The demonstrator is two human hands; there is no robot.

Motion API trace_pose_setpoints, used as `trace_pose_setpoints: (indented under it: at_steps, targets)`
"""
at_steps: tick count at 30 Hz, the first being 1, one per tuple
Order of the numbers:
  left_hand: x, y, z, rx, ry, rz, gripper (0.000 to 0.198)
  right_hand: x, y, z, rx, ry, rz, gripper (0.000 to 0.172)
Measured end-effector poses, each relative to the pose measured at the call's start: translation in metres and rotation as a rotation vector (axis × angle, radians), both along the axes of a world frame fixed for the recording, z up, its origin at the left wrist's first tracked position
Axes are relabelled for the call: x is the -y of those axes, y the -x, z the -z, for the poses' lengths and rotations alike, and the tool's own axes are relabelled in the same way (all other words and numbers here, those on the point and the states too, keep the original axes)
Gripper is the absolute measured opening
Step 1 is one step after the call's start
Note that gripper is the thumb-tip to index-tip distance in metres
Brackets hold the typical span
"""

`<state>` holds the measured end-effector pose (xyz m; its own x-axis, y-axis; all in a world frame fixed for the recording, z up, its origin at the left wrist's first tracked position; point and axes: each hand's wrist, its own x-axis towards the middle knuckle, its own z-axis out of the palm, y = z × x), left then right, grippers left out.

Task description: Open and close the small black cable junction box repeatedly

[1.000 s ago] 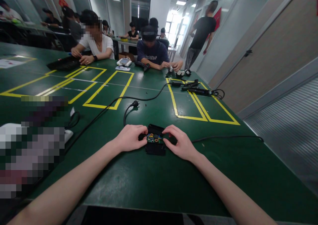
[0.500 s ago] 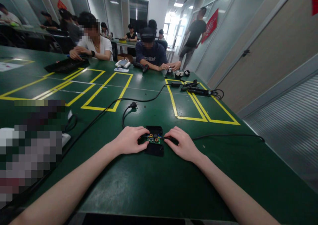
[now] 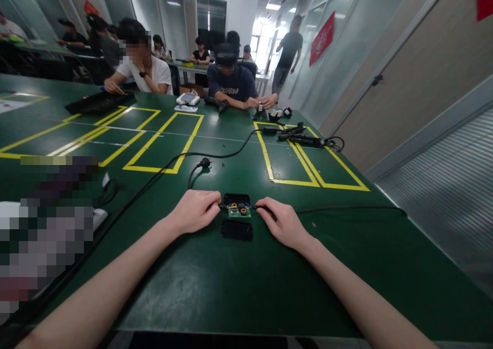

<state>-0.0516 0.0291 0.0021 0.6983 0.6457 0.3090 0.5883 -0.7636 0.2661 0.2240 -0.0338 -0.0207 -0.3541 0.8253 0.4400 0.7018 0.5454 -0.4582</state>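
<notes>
A small green circuit board (image 3: 239, 212) with copper coils sits between my hands, a black cable joined to each end. My left hand (image 3: 198, 210) is closed on the left cable beside the board; that cable bends back to a black plug (image 3: 205, 163). On the right, my right hand (image 3: 281, 219) pinches the other black cable (image 3: 346, 208), which runs off to the right across the table. One black plastic case half (image 3: 236, 198) lies just behind the board. The other case half (image 3: 236, 230) lies in front of it, apart from the board.
A long black cable (image 3: 181, 157) crosses the green table (image 3: 215, 292) to a black tool bundle (image 3: 306, 139). Yellow tape rectangles mark the surface. Across the table, a person handles small parts near a power drill (image 3: 221, 106); another sits by a black tray (image 3: 98, 102).
My left hand has drawn back from over the board onto the cable, its fingers now closed. More of the board and front case half shows. A person in the background has walked farther away.
</notes>
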Motion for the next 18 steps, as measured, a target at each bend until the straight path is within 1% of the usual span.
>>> trace_pose_setpoints:
  at_steps: [4,6,13,18]
  targets:
    - [0.004,-0.002,-0.001,-0.055,0.049,0.083,0.026,0.005,0.0,-0.005,0.04,0.021,-0.119,0.025]
    - [0.006,-0.004,0.0,-0.094,0.082,0.104,0.026,0.006,-0.001,-0.005,0.047,0.025,-0.147,0.026]
    - [0.006,-0.008,0.0,-0.176,0.094,0.068,0.03,0.003,0.0,0.001,0.083,0.11,-0.127,0.02]
    - [0.005,-0.01,0.001,-0.248,0.082,0.033,0.03,0.001,0.001,0.004,0.08,0.106,-0.099,0.02]
